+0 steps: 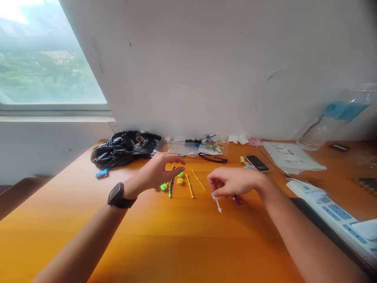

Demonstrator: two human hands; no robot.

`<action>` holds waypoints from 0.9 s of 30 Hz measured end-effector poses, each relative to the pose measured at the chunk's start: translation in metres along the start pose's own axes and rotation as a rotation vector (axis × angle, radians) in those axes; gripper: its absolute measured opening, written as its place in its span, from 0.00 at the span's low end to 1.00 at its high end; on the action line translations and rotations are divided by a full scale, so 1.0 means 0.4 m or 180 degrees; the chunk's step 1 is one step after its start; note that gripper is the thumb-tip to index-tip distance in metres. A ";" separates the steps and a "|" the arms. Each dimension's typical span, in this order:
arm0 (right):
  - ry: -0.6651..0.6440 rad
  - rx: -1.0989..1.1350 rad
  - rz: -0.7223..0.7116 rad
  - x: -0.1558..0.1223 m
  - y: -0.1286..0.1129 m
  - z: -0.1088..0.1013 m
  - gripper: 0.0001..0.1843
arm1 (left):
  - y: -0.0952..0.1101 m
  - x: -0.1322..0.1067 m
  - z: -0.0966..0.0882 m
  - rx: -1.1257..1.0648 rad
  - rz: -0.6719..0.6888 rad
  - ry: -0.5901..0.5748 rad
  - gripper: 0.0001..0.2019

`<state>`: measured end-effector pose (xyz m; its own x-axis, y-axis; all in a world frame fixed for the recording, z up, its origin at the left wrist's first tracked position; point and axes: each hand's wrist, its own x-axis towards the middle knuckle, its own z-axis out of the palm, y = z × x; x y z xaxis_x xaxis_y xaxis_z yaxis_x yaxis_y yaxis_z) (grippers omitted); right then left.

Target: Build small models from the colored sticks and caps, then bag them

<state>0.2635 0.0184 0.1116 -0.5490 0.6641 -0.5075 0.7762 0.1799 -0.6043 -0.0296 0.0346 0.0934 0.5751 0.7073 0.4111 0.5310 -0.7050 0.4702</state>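
Observation:
My left hand point(160, 168), with a dark watch point(119, 196) on its wrist, hovers over a cluster of small coloured plastic pieces. Its thumb and fingers are apart and hold nothing. Between the thumb and fingers of my right hand point(231, 181) is a white plastic arrow-tipped stick point(218, 205), its tip pointing down. Left of that hand lie a green stick point(198, 180) and a yellow stick point(190, 186). Under my left hand are a green round piece point(163, 187), a yellow round piece point(180, 181) and more sticks, partly hidden. A blue piece point(237, 200) shows below my right hand.
A black plastic bag point(123, 147) and clear bags of parts point(213, 145) lie along the wall. Black glasses point(213, 158) are in front. At right are a remote-like device point(257, 163), a white power strip point(332, 216) and a large plastic bottle point(332, 118).

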 end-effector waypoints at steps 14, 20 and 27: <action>0.1527 0.2009 -0.1550 0.056 -0.110 0.062 0.09 | 0.108 -0.004 0.026 -0.0277 0.0231 0.0406 0.08; 0.1560 0.1979 -0.1643 0.067 -0.104 0.071 0.07 | 0.104 -0.005 0.008 -0.0388 0.0106 0.0501 0.04; 0.1664 0.2117 -0.1799 0.096 -0.097 0.099 0.06 | 0.100 -0.006 0.002 -0.0566 0.0098 0.0339 0.03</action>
<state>0.1999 0.0083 0.0912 -0.4541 0.8696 0.1938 0.0280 0.2314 -0.9725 -0.0094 0.0048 0.1107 0.5152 0.6937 0.5033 0.3905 -0.7128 0.5827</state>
